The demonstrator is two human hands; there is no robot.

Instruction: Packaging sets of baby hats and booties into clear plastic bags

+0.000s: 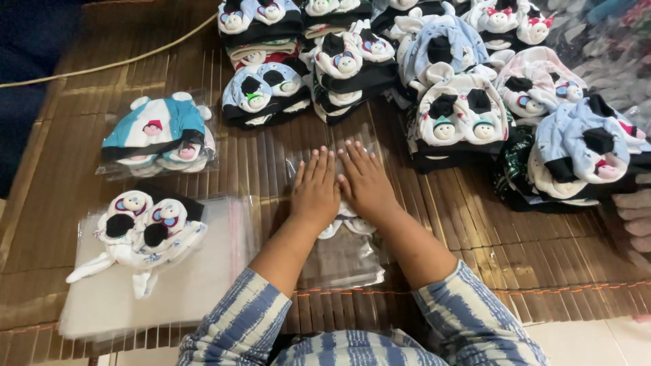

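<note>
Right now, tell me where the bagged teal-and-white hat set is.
In the head view, the bagged teal-and-white hat set lies on the bamboo mat at left, just above the stack of clear bags, left of both hands.

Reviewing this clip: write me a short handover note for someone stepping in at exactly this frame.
Left hand and right hand: both flat, palms down, side by side, pressing a clear plastic bag with a baby set inside on the bamboo mat.
Done: one bagged teal set lies at left.
Left: a loose white set rests on the stack of empty bags; unbagged stacks of sets wait beyond the hands. The pressed bag's opening is hidden, sealed or not unclear.
</note>
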